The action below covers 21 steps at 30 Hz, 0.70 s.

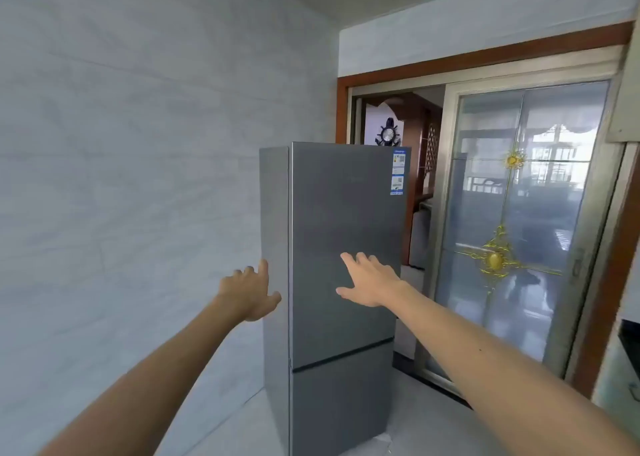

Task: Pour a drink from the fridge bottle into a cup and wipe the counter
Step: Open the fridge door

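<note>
A tall grey two-door fridge stands ahead of me against the tiled wall, both doors closed. My left hand is stretched out at the fridge's left front corner, fingers loosely spread, holding nothing. My right hand reaches in front of the upper door with straight, spread fingers; whether it touches the door I cannot tell. No bottle, cup or cloth is in view.
A pale tiled wall fills the left side. Right of the fridge is a sliding glass door in a wooden frame, with an open gap beside the fridge. A dark counter edge shows at the far right.
</note>
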### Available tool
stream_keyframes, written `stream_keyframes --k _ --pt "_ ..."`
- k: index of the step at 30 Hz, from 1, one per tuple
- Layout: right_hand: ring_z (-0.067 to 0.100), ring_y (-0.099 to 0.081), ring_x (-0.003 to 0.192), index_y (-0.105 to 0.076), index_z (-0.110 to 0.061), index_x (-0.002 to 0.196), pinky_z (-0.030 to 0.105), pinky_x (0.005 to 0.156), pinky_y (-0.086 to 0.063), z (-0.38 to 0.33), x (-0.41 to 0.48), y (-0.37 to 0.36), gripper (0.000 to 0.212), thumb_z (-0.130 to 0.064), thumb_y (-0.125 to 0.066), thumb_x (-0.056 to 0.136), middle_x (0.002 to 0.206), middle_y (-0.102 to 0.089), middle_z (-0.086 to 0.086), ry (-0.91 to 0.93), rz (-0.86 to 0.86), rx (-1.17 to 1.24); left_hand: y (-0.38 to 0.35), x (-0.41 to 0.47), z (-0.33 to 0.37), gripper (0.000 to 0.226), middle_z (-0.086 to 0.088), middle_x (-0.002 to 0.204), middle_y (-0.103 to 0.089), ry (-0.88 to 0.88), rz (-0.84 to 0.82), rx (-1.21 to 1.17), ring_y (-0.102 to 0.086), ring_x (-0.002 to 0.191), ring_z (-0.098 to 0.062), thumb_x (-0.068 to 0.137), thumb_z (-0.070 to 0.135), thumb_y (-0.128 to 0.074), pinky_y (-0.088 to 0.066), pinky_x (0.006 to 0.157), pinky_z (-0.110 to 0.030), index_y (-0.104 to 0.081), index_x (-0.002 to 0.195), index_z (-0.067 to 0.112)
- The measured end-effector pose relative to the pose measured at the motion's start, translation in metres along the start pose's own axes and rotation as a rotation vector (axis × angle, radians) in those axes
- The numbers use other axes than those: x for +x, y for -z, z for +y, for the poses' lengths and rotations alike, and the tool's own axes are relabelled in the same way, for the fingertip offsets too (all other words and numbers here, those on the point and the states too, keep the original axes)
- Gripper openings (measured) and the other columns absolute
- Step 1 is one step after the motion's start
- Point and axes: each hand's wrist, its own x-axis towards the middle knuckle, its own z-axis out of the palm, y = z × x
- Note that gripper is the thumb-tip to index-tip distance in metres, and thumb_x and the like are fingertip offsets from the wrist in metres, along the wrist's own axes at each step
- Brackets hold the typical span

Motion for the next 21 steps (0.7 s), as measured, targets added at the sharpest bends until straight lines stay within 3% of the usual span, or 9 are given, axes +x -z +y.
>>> stream_keyframes --k 10,21 --pt "0.035 -0.037 0.136 -0.014 -0.019 0.154 0.052 0.101 -0.045 0.024 0.059 -0.030 0.079 -0.052 -0.054 0.094 0.153 -0.032 0.014 0.009 -0.009 0.016 -0.022 0.054 0.007 0.064 -0.016 0.127 -0.055 0.023 0.001 0.039 -0.055 0.115 -0.035 0.098 0.051 -0.038 -0.047 0.089 -0.042 -0.026 0.143 0.008" --pt "0.033 -0.040 0.133 -0.014 -0.020 0.154 0.049 0.097 -0.047 0.106 0.158 -0.059 0.079 -0.053 -0.053 0.094 0.151 -0.034 0.012 0.038 -0.022 0.060 -0.042 0.170 0.063 0.060 -0.016 0.122 -0.057 0.040 -0.010 0.036 -0.057 0.110 -0.035 0.096 0.051 -0.041 -0.046 0.086 -0.042 -0.032 0.136 0.007"
